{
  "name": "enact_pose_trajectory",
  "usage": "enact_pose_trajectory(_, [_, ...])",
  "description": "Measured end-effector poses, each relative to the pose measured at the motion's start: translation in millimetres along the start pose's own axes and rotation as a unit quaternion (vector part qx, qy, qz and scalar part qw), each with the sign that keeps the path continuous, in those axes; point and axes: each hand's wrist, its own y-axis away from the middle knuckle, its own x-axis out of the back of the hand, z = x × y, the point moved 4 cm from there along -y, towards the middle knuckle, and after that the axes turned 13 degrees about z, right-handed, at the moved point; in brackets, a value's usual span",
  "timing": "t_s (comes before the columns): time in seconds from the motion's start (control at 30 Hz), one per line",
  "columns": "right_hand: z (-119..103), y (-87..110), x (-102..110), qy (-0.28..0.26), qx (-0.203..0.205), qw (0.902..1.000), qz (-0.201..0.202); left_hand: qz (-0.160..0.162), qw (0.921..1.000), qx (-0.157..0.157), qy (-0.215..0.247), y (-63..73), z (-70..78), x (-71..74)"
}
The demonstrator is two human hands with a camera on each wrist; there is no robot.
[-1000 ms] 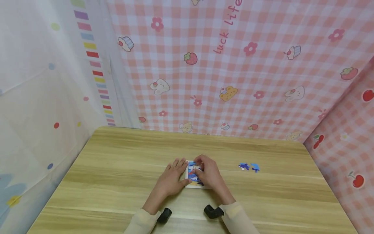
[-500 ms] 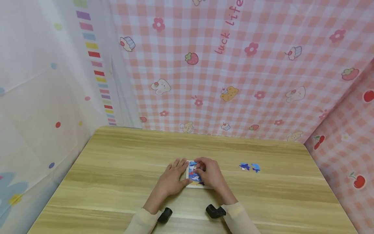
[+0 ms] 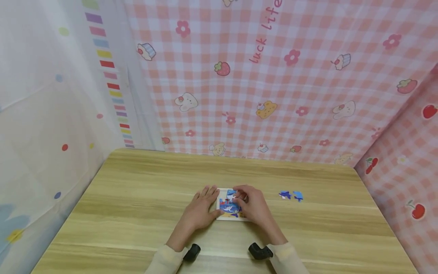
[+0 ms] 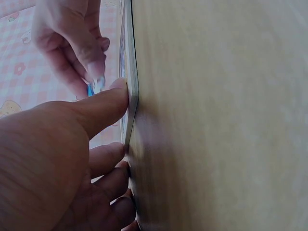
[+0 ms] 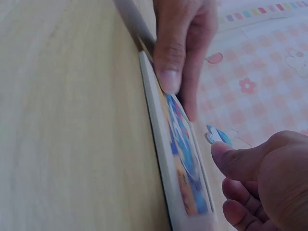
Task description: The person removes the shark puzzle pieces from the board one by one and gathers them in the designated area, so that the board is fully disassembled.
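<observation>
A small puzzle board (image 3: 224, 219) with a pale frame and a blue sea picture lies flat on the table. My left hand (image 3: 202, 209) rests along its left edge, fingers straight, the thumb on the frame near the lower left corner. Between thumb and fingers, my right hand (image 3: 254, 203) pinches a blue and white puzzle piece (image 5: 221, 137). In both wrist views that piece is raised off the board. Pale backing shows at the board's upper left, while fitted pieces fill the lower part. My right hand covers the board's right side in the head view.
Two loose blue puzzle pieces, one with a dark blue shape (image 3: 285, 195) and one lighter (image 3: 298, 196), lie on the wooden table (image 3: 154, 179) to the right of the board. Patterned cloth (image 3: 239, 91) hangs behind the table and at both sides.
My right hand has drawn back to the right with the puzzle piece, away from the board's upper left, where pale backing now shows. My left hand has stayed in place.
</observation>
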Motion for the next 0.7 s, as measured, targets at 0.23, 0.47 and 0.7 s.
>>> enact_pose_trajectory(0.23, [14.3,1.2,20.5,0.007,-0.033,0.9993,0.019,0.000,1.0000,-0.001,0.001,0.5,0.9,0.7])
enact_pose_trajectory(0.47, [32.9,-0.3,38.7,0.009,-0.038,0.9983,0.043,0.001,1.0000,-0.003,0.006,0.2,0.9,0.1])
enact_pose_trajectory(0.7, [49.3,-5.2,54.3,0.041,-0.049,0.9971,0.042,0.001,1.0000,-0.004,0.004,-0.1,-0.3,-1.0])
